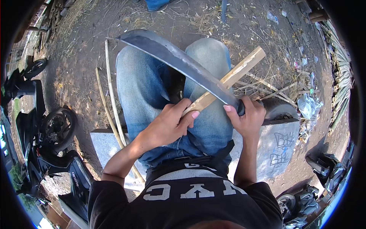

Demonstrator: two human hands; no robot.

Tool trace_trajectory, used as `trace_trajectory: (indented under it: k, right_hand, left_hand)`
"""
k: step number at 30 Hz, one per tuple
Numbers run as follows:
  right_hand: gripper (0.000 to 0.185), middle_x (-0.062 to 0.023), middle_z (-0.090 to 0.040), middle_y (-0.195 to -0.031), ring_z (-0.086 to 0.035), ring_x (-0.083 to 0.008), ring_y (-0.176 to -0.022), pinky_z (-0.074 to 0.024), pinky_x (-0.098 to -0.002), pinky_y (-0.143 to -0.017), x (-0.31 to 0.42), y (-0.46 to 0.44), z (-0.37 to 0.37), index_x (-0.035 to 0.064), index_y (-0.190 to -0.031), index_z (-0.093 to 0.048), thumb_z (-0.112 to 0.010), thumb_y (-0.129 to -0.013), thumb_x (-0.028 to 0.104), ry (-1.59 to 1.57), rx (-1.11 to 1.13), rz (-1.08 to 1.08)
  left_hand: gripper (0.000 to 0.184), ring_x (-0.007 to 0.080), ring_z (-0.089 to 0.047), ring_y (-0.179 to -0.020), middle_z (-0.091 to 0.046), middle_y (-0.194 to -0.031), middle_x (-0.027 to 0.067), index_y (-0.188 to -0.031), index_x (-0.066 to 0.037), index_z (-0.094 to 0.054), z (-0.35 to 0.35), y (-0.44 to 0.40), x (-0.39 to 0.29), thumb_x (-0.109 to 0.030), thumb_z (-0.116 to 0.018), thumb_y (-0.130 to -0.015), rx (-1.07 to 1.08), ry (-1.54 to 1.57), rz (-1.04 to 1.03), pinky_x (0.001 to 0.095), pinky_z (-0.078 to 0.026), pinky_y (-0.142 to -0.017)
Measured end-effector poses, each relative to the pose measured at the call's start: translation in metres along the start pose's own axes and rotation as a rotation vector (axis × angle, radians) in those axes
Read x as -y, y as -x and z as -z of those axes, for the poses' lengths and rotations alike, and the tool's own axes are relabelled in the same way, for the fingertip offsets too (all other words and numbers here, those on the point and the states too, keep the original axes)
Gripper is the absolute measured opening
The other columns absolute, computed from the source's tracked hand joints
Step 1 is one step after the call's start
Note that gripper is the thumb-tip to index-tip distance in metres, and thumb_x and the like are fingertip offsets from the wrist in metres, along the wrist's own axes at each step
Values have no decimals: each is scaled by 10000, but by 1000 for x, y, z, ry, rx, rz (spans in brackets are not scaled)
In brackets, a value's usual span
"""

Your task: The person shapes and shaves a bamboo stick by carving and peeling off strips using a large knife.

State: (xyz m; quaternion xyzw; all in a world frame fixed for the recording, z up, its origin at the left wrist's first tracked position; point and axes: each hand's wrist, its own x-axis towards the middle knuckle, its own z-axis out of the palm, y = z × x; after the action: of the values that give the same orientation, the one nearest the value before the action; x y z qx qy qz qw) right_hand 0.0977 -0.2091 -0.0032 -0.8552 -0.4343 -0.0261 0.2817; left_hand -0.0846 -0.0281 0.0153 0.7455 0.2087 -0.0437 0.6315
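Observation:
A flat strip of bamboo point(244, 67) lies slantwise over my jeans, its lower end gripped in my left hand point(171, 122). My right hand point(246, 117) is closed around the dark handle of a long curved machete point(179, 62). The blade crosses the strip and touches or nearly touches it just above my left hand; its tip points to the upper left, beyond my left knee. My left thumb and fingers pinch the strip from both sides.
Two thin poles point(111, 84) lean at my left side against the pale bench point(278, 149). Split strips and a plastic bag point(307, 105) lie at right, near a bamboo pile point(342, 72). Motorbikes point(57, 129) stand on both sides. Part of another person's blue clothing point(155, 4) shows ahead.

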Motion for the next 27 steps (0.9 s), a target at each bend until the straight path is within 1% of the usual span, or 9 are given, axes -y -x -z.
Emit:
trace_trajectory:
  k: [5, 8, 11, 15, 18, 19, 21, 25, 27]
  right_hand:
    - [598, -143, -572, -559, -602, -337, -516, -444, -407, -492, -1, 3, -6, 25, -787, -654, -760, -780, 613, 147, 118, 41]
    - [589, -143, -569, -553, -605, -338, -509, -453, -413, -493, -9, 1, -6, 24, -790, -647, -749, -798, 604, 160, 107, 35]
    - [646, -134, -573, -512, -630, -327, -476, -480, -412, -466, -40, -13, 5, 45, -702, -612, -671, -842, 672, 319, 29, -110]
    - [642, -169, -596, -578, -647, -410, -621, -496, -438, -609, -86, -30, 43, 0, -733, -659, -574, -950, 598, 337, -131, -517]
    - [691, -139, -558, -546, -596, -249, -548, -454, -390, -560, -99, -18, 48, -49, -709, -615, -495, -1012, 561, 158, -404, -440]
    - [691, -139, -558, -546, -596, -249, -548, -454, -390, -560, -100, -11, 45, -49, -709, -615, -495, -1012, 561, 158, -402, -434]
    - [693, -62, -496, -517, -487, -140, -492, -369, -316, -485, -96, 4, 41, -14, -665, -560, -413, -1053, 541, -263, -393, -681]
    - [670, -17, -446, -515, -426, -112, -444, -301, -269, -434, -60, 12, 28, 19, -678, -531, -335, -1078, 520, -580, -415, -693]
    - [622, -20, -453, -517, -448, -116, -454, -326, -280, -444, -53, 13, 19, 13, -678, -532, -413, -1067, 484, -638, -368, -661]
  left_hand:
    - [226, 336, -636, -529, -587, -612, 187, -982, 22, -500, -9, -4, 17, -187, -565, -1037, -32, -95, -78, 424, -436, -492]
    - [190, 289, -613, -494, -579, -608, 146, -929, 6, -530, -13, -3, 18, -153, -586, -1016, -97, -121, -127, 385, -422, -483]
    - [196, 298, -602, -490, -559, -593, 146, -908, 4, -529, -15, 3, 12, -150, -586, -1015, -99, -101, -115, 392, -410, -481]
    - [194, 301, -599, -488, -556, -593, 137, -921, 2, -519, -16, 8, 2, -153, -578, -1021, -95, -88, -87, 392, -409, -480]
    - [204, 261, -580, -464, -562, -597, 123, -931, 8, -498, -20, 0, -5, -157, -562, -1033, -125, -46, -106, 384, -402, -467]
    - [215, 232, -568, -459, -566, -599, 119, -934, 13, -488, -18, -6, -12, -164, -551, -1040, -89, -13, -120, 379, -397, -459]
    - [227, 202, -556, -454, -569, -602, 115, -936, 18, -478, -13, -19, -33, -170, -540, -1047, -45, 18, -136, 373, -393, -452]
    - [252, 169, -540, -456, -545, -565, 122, -907, 21, -475, -13, -61, -62, -178, -523, -1054, -22, -61, -150, 365, -378, -440]
    - [265, 183, -545, -448, -522, -538, 132, -887, 19, -471, -21, -80, -59, -181, -528, -1052, -61, -103, -220, 373, -360, -431]
